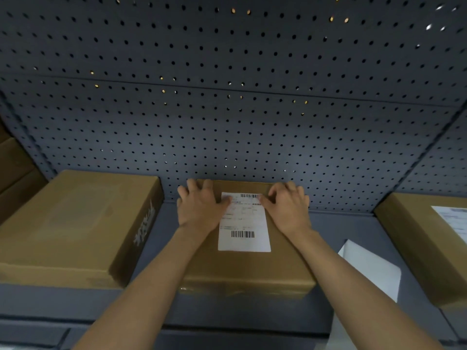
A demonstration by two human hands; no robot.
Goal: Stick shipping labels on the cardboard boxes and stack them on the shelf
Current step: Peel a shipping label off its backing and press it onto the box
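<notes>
Centre box (247, 263) on shelf (353, 231) — your left hand (199, 208) and right hand (288, 205) lie spread flat, pressing its label (243, 228).

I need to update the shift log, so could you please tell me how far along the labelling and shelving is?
Done: the right box sits on the shelf with a label. In hand: the left hand and right hand lie flat on the middle box, at the top corners of its label. Left: the left box shows no label on top. Nothing is stacked here yet.
</notes>
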